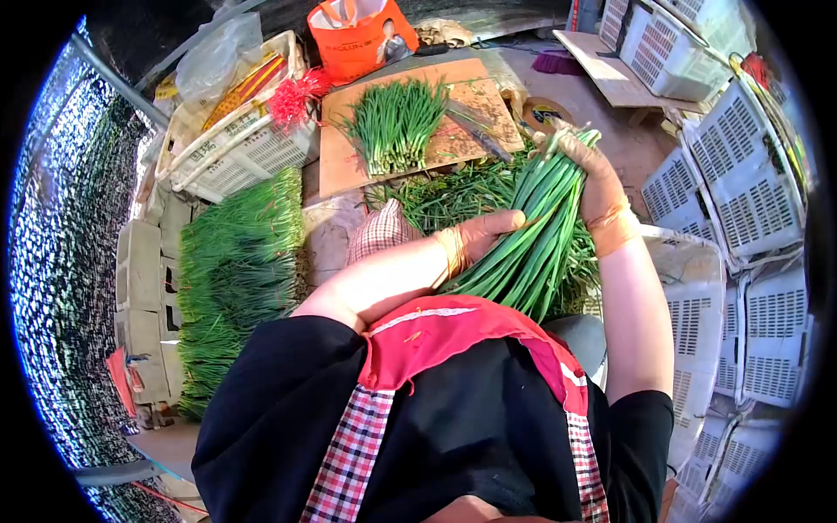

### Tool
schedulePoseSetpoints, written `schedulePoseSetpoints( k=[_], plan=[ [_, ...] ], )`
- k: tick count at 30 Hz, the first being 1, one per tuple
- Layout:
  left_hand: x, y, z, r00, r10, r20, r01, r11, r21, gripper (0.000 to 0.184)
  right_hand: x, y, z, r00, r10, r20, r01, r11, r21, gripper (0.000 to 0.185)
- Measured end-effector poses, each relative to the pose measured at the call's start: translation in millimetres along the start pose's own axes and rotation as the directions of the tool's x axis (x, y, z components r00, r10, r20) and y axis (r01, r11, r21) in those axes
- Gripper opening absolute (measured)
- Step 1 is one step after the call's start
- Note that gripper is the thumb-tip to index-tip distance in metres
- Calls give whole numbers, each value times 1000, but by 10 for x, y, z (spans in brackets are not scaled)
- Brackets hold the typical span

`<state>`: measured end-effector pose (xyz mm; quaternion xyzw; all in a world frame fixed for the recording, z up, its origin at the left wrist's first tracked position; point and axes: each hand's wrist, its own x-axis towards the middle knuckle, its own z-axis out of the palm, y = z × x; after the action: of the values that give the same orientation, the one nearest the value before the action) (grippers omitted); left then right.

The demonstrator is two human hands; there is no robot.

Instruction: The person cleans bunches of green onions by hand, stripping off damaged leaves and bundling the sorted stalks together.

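Note:
A bundle of long green stalks (532, 231) lies slantwise in front of my chest, its pale ends at the upper right. Gloved in tan, my right hand (588, 170) is wrapped round the pale ends. My left hand (486, 234), in the same kind of glove, supports the bundle's lower left side, its thumb over the stalks; its other fingers are hidden beneath. Beyond them, a trimmed green bunch (397, 125) rests on a wooden board (340, 170) beside a knife (479, 132). Loose green leaves (453, 196) lie between the board and my hands.
At the left stands a large pile of green stalks (240, 270). Behind it is a white crate (253, 155) with red string (298, 98). An orange bag (357, 42) sits at the back. Stacked white crates (745, 166) line the right side, and a tape roll (547, 113) lies near the board.

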<state>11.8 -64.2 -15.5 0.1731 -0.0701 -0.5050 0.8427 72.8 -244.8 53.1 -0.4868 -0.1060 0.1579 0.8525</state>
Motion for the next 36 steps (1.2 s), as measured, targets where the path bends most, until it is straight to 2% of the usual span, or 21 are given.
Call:
schedulePoseSetpoints(
  k=[1, 3, 4, 5, 7, 8, 9, 11, 12, 17, 19, 20, 22, 23, 24, 26, 27, 30, 32, 35, 36],
  plan=[
    [-42, -28, 2, 1000, -2, 7, 3, 994, -109, 73, -46, 61, -8, 999, 24, -22, -24, 1000, 1, 48],
    [-77, 63, -32, 998, 25, 51, -20, 995, -98, 71, -85, 153, 7, 999, 47, 5, -47, 981, 186, 57],
    [-87, 120, -122, 999, 28, 41, -25, 997, -66, 69, -181, 71, 199, 997, 73, -3, -71, 982, 174, 61],
    [-92, 169, -175, 999, 30, 31, -29, 999, -34, 68, -217, 145, 128, 982, 121, -146, -91, 977, 195, 75],
    [-116, 214, -207, 999, 38, 15, -39, 998, 58, 62, -319, 263, 57, 988, 110, -113, -72, 954, 291, 82],
    [-110, 193, -134, 997, 73, 26, -75, 990, 116, 60, -341, 313, 96, 974, 81, -210, -20, 960, 278, 85],
    [-99, 182, -99, 993, 107, 38, -113, 978, 176, 59, -346, 349, 77, 976, 83, -203, -12, 945, 325, 79],
    [-113, 179, -57, 993, 114, -11, -110, 974, 201, 55, -209, 328, 190, 962, -174, -211, 189, 980, 53, 77],
    [-85, 177, -96, 995, 97, 3, -96, 978, 187, 54, -175, 317, 232, 879, -326, -349, 291, 945, -151, 71],
    [6, 163, -217, 998, -39, 56, 37, 999, 34, 50, 112, 138, -23, 885, -451, -112, 359, 817, -450, 49],
    [43, 146, -198, 1000, 9, 19, -11, 995, 101, 50, 159, 126, -31, 881, -473, 3, 392, 726, -565, 40],
    [57, 121, -243, 999, 12, 35, -13, 1000, 26, 52, 97, 169, 95, 887, -446, -116, 346, 811, -471, 34],
    [86, 39, -236, 996, 9, 87, 0, 995, -100, 53, 71, 220, 67, 871, -466, -156, 355, 816, -457, 34],
    [85, 49, -213, 997, 4, 82, 4, 995, -102, 53, 101, 241, 46, 844, -503, -188, 382, 809, -447, 34],
    [80, 60, -193, 999, -5, 34, 7, 999, -44, 52, 141, 257, -5, 843, -428, -327, 275, 864, -422, 33],
    [63, 90, -210, 994, -44, -97, 48, 998, 47, 47, 165, 285, 17, 805, -509, -307, 279, 780, -560, 34],
    [145, 81, -396, 997, -67, -47, 68, 997, 34, 47, 151, 299, 27, 789, -528, -315, 254, 746, -616, 35],
    [133, 62, -347, 999, -30, -40, 30, 1000, -8, 42, 156, 322, -47, 804, -507, -310, 238, 753, -613, 35],
    [64, 34, -274, 981, -16, -195, 0, 997, -81, 43, 152, 338, -21, 805, -494, -328, 233, 773, -590, 35],
    [91, -6, -424, 1000, 28, -13, -30, 995, -99, 56, 178, 270, 3, 858, -448, -253, 250, 793, -556, 33],
    [99, -18, -440, 996, 31, 89, -20, 992, -121, 56, 148, 219, -20, 842, -539, -3, 229, 363, -903, 34]
  ],
)
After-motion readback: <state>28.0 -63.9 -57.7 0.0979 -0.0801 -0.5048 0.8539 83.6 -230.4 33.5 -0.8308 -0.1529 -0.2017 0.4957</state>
